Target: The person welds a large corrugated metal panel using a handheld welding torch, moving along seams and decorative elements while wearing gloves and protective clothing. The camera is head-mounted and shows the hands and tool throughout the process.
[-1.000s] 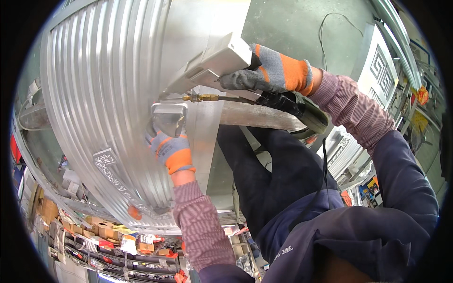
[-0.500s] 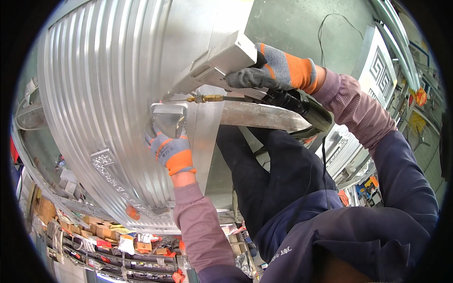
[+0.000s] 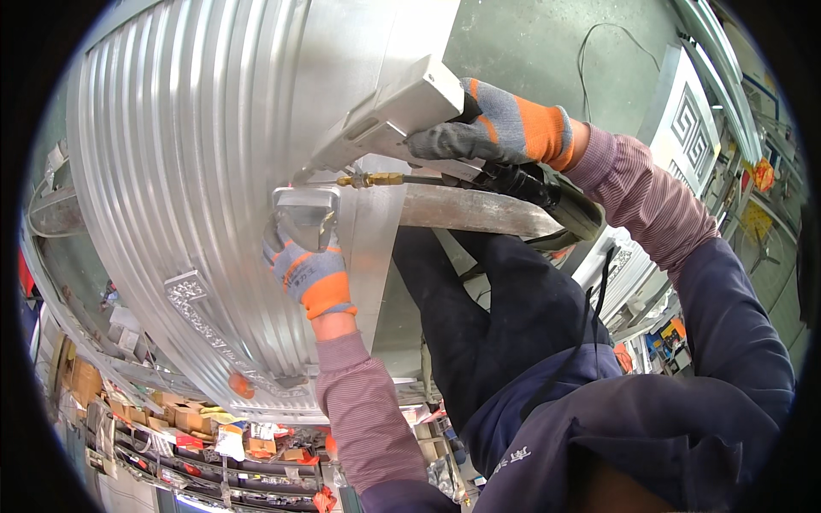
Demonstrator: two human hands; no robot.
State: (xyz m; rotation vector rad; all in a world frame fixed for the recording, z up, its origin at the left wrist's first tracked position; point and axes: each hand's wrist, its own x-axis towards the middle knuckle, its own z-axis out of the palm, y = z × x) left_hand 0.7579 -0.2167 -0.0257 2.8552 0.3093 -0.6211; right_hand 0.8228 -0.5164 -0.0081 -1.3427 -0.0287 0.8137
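Note:
My right hand (image 3: 513, 128), in a grey and orange glove, is closed round a silver, boxy handheld welding gun (image 3: 410, 98). Its narrow nozzle points down to the left, and a small reddish glow shows at the tip. A brass fitting (image 3: 372, 179) with a dark hose runs beneath the gun. My left hand (image 3: 310, 269), gloved alike, grips a short metal piece with a rounded rectangular face (image 3: 308, 201). That piece rests against the ribbed silver panel (image 3: 197, 162), right by the nozzle tip. Some left fingers are hidden behind it.
A patterned metal strip (image 3: 209, 321) and an orange round object (image 3: 241, 385) lie on the panel. A metal bar (image 3: 479, 211) crosses below the gun. Shelves with boxes and parts (image 3: 197, 423) stand at the lower left. A panel with a key pattern (image 3: 688, 128) leans at right.
Both hands, the welding gun and the metal piece stay practically where they were. Only the dark cord hanging over my lap has swung slightly.

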